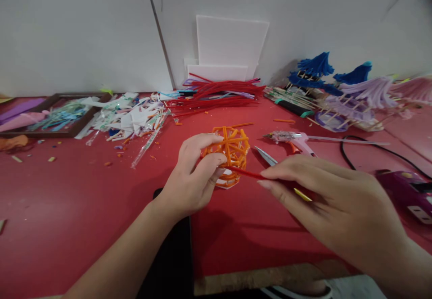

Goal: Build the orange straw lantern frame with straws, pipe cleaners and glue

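Note:
My left hand (197, 173) is closed on a rounded openwork frame (236, 148) of orange pipe cleaners, with a white base partly visible underneath. In my right hand (337, 204), a red pipe cleaner (245, 172) is pinched between thumb and forefinger. Its other end reaches the left thumb, in front of the frame; whether it is joined there I cannot tell. Scissors (268, 156) lie on the table, their blades pointing away and the rest mostly hidden behind the right hand. A pink glue gun (303, 142) with a clear glue stick lies just beyond.
Red pipe cleaners (219, 94) are bundled at the back before white boards (232, 42). White scraps (135, 114) and a brown frame (64, 132) lie left. Blue- and lilac-roofed models (364, 92) stand back right. A black cord (342, 150) curves near a purple device (405, 191).

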### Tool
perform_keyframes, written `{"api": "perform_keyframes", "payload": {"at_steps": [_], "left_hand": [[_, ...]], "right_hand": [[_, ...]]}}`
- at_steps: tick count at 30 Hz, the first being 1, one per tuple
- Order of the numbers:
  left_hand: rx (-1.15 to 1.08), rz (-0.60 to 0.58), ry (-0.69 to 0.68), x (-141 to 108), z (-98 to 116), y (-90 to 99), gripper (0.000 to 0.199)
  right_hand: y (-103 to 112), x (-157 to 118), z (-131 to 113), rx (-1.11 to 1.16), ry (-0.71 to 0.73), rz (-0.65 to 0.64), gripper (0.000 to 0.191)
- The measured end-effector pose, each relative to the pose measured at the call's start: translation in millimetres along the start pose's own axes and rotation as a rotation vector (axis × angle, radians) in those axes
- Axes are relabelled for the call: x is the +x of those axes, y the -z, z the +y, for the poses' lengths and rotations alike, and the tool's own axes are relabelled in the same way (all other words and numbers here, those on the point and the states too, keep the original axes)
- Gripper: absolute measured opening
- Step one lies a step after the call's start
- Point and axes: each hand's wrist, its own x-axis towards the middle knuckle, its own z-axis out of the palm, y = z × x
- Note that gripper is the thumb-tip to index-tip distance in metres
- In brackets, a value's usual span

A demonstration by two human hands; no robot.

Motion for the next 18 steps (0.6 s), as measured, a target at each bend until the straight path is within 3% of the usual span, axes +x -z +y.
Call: {"api": "perform_keyframes", "payload": {"at_steps": [13,18], "left_hand": [[-0.057,-0.052,0.028,0,3,2.4,0.016],[-0.052,-0.058,0.023,0,3,3.6,0.017]], "right_hand": [[0,15,12,0.011,0.074,-0.060,0.009],[0,15,15,-0.008,0.043,-0.044,0.006]]}}
